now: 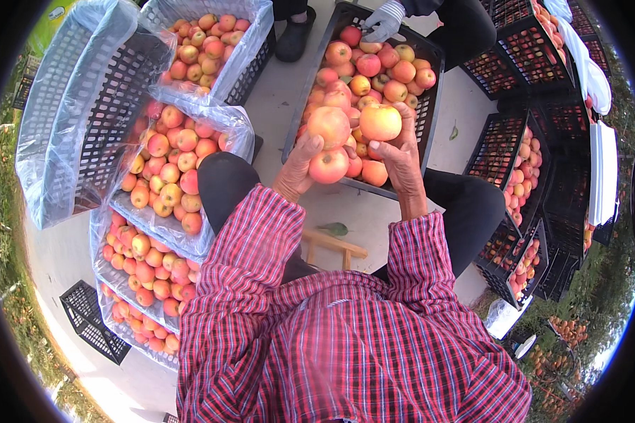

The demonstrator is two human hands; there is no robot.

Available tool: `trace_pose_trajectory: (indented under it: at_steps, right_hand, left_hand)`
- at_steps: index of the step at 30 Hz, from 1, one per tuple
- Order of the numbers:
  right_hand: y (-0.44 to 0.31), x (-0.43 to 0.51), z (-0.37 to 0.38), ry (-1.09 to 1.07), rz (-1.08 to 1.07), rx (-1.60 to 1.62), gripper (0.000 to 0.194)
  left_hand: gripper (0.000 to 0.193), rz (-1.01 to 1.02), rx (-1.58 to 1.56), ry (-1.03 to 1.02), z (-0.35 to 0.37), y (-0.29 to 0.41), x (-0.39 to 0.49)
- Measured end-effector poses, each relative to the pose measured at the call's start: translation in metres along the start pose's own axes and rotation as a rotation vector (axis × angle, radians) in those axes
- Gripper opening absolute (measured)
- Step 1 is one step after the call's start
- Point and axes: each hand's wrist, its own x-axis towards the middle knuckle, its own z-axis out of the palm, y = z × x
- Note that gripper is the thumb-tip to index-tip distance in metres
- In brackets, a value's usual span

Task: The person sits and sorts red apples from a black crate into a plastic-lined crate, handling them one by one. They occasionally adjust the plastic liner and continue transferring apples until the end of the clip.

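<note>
Above a black plastic crate (pixel 435 113) of apples, both hands are raised in front of my body. My left hand (pixel 300 161) holds two red-and-yellow apples, an upper apple (pixel 328 127) and a lower apple (pixel 329 165); its fingers are mostly hidden behind them. A yellower apple (pixel 380 122) is in my right hand (pixel 405 161), whose fingers curl round its far side while the thumb is in front. Red and yellow apples (pixel 369 64) lie piled in the crate below.
At the crate's far end is another person's gloved hand (pixel 385 21). Film-lined crates of apples (pixel 172 158) stand at left, near an upright crate (pixel 111 116). Black crates (pixel 495 140) are stacked at right. A wooden stool (pixel 336 244) and a leaf (pixel 333 229) lie below my hands.
</note>
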Motion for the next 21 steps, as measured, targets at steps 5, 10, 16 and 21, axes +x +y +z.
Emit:
trace_pose_trajectory:
  at_steps: [5,10,16,21]
  right_hand:
    - [-0.012,-0.011,0.054,-0.22,0.032,-0.007,0.082]
    - [0.003,-0.032,0.15,-0.474,0.149,0.083,0.071]
    - [0.066,-0.059,0.241,-0.763,0.032,-0.333,0.075]
    - [0.098,-0.082,0.292,-1.032,-0.152,-0.783,0.075]
  left_hand:
    - [0.085,0.239,-0.118,0.099,0.035,0.028,-0.053]
    - [0.079,0.507,-0.226,0.265,0.024,0.047,-0.135]
    - [0.08,0.774,-0.27,0.493,-0.002,0.057,-0.238]
    - [0.079,1.006,-0.372,0.566,-0.014,0.051,-0.3]
